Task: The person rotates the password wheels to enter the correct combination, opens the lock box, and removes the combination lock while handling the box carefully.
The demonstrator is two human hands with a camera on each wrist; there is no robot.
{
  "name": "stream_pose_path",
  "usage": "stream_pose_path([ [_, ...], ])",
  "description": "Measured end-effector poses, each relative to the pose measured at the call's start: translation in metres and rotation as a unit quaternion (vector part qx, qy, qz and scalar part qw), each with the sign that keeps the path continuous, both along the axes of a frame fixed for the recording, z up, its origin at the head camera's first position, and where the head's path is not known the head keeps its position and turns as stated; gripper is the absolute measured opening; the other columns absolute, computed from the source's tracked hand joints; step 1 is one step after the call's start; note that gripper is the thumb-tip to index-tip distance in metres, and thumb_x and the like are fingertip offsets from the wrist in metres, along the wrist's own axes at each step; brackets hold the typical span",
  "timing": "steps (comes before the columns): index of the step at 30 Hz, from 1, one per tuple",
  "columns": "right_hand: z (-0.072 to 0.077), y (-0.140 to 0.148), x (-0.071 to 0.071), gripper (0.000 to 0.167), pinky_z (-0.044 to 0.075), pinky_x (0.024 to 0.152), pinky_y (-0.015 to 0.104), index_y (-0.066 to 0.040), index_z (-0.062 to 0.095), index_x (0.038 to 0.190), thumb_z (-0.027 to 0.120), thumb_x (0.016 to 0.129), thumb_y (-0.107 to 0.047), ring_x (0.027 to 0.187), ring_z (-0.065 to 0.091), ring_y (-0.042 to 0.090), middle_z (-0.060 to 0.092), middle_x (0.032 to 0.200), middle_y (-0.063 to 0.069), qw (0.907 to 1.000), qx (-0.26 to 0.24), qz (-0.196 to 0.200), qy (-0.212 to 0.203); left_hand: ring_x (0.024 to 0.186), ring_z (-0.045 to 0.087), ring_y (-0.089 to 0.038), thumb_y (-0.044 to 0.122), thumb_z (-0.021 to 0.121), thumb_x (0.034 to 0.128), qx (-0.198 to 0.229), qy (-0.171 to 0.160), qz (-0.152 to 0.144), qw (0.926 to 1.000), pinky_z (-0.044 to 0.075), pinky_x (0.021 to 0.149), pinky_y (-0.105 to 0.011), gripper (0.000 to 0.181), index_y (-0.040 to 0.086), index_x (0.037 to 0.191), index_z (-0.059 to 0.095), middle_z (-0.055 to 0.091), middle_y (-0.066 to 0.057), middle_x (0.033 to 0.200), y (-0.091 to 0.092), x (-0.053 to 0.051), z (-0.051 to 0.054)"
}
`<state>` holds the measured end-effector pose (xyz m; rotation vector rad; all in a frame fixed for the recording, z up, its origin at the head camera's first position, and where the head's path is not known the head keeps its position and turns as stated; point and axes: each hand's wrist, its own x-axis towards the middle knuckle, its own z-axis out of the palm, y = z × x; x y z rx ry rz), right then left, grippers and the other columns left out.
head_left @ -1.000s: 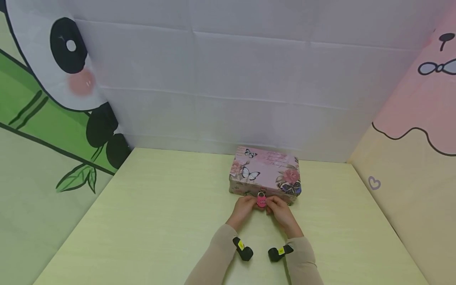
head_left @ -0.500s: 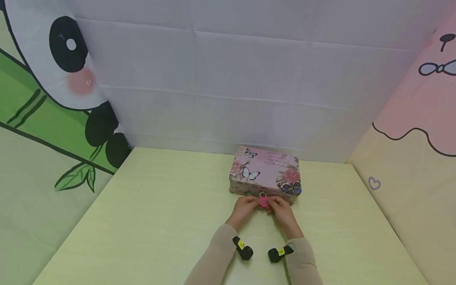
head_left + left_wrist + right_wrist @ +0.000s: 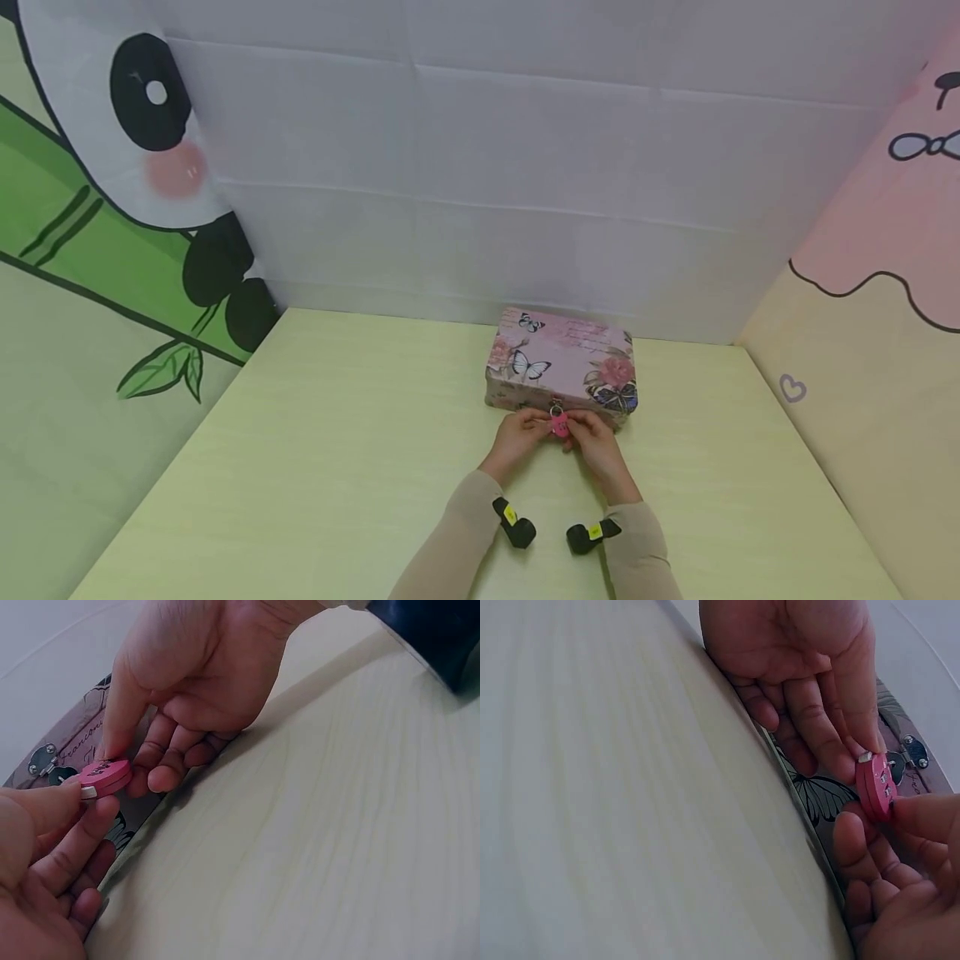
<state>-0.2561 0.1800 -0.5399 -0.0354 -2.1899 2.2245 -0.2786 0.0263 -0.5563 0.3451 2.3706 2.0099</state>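
Note:
A pink combination padlock (image 3: 560, 426) hangs by its metal shackle at the front clasp (image 3: 911, 754) of a floral box (image 3: 558, 354) printed with butterflies. My left hand (image 3: 519, 440) pinches the padlock's left side, thumb by a small white tab (image 3: 88, 793). From the other side, the thumb and a finger of my right hand (image 3: 596, 446) pinch its body. In the left wrist view my right hand (image 3: 195, 675) is at the top and my left hand (image 3: 45, 862) at lower left. Fingers partly cover the padlock, and its dial digits are too small to read.
The box stands on a pale wood-grain table (image 3: 337, 467), close to a white cloth backdrop (image 3: 450, 167). Cartoon-printed panels rise at left and right. Black wrist cameras sit on both sleeves (image 3: 468, 517).
The padlock has shifted slightly right and its face has turned a little, with both hands still pinching it. The box stays in place; the head view has moved slightly.

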Motion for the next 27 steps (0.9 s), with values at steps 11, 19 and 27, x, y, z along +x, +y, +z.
stream_pose_path([
  [11,0.0008,0.0006,-0.0015,0.028,0.050,0.063,0.025,0.021,0.051,0.120,0.055,0.097,0.007,0.065,0.057,0.013,0.066,0.084,0.004,0.9998,-0.015,0.001,-0.008,0.071,0.063,-0.009,0.008,0.073,0.0885,0.000,0.019,0.020,0.9996,0.047,0.065,-0.021,0.016,-0.008,0.091,0.072,0.073,-0.018,0.084,0.0010,-0.0015,-0.0027],
  [19,0.0024,0.0000,-0.0009,0.032,0.048,0.065,0.023,0.018,0.054,0.120,0.064,0.090,0.010,0.070,0.062,0.008,0.068,0.079,0.002,0.9998,0.010,0.001,-0.015,0.073,0.058,-0.007,0.005,0.072,0.0889,-0.015,0.035,0.015,0.9992,0.046,0.066,-0.021,0.013,-0.008,0.089,0.073,0.073,-0.017,0.087,-0.0002,-0.0030,-0.0033],
  [27,0.0040,-0.0004,-0.0015,0.034,0.049,0.063,0.023,0.018,0.055,0.119,0.067,0.088,0.010,0.069,0.059,0.009,0.065,0.077,0.003,0.9996,0.022,0.002,-0.015,0.079,0.060,-0.009,0.003,0.068,0.0912,0.012,0.027,-0.002,0.9996,0.047,0.070,-0.021,0.013,-0.010,0.090,0.072,0.072,-0.019,0.091,0.0000,-0.0035,-0.0019],
])
